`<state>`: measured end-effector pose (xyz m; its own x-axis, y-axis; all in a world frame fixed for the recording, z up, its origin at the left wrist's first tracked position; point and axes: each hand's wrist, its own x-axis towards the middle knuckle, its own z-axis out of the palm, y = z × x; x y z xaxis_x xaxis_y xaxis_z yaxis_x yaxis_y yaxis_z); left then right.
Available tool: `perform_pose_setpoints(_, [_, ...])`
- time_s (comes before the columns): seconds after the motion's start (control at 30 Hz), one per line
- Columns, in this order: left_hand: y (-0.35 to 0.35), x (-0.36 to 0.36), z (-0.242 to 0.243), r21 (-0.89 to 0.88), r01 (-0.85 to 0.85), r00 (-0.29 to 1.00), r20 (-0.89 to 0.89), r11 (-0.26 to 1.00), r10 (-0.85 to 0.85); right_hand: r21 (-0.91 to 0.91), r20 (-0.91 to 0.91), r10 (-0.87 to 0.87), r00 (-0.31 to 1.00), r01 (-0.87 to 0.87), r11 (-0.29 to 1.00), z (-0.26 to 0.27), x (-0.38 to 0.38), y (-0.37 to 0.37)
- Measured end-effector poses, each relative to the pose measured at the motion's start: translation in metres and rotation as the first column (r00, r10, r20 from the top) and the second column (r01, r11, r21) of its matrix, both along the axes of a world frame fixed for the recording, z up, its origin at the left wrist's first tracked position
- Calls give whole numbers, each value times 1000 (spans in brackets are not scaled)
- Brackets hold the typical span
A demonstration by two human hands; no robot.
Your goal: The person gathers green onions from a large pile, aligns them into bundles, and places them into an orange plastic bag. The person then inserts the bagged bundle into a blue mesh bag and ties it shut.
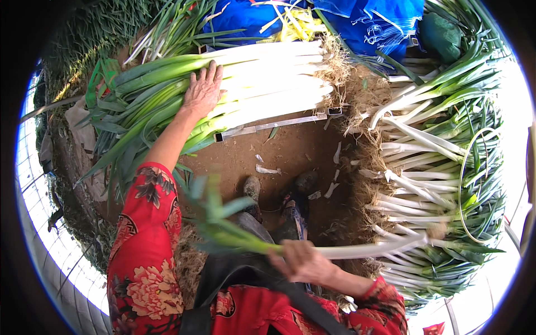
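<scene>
A thick layer of large green onions (272, 75) lies side by side across a low metal frame (274, 124), roots to the right and leaves drooping off its left side. Resting on it, where white stalks turn green, is my left hand (203, 92), fingers spread. My right hand (303, 261) is closed around a single green onion (360, 251) near my lap. Its white stalk points right over the big pile, and its leaves, blurred, point left. The root end is blurred too.
A long pile of green onions (427, 176) lines the right side, with a thin hoop (460, 184) over it. Blue mesh fabric (368, 25) and yellow strips (299, 25) lie beyond the frame. A green plastic basket (100, 81) stands at left. Peeled scraps (267, 170) litter the soil near my shoes (252, 188).
</scene>
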<state>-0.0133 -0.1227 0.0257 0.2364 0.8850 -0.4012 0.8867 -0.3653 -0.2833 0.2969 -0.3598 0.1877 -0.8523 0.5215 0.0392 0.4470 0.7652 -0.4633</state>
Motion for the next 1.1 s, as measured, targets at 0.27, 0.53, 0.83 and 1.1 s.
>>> perform_pose_setpoints(0.27, [5,2,4,-67,-6,1000,-3,998,6,1,-503,-97,859,112,994,-50,-109,111])
perform_pose_setpoints(0.53, [17,-7,2,-187,25,999,44,982,-17,-140,-225,-564,794,547,825,-218,-122,212])
perform_pose_setpoints(0.83, [14,-12,-5,-87,124,990,75,988,-118,-97,46,-985,166,982,161,-185,-154,178])
perform_pose_setpoints(1.1, [12,-13,-9,-103,131,991,23,986,-129,-598,434,-900,-32,737,-314,-175,-238,156])
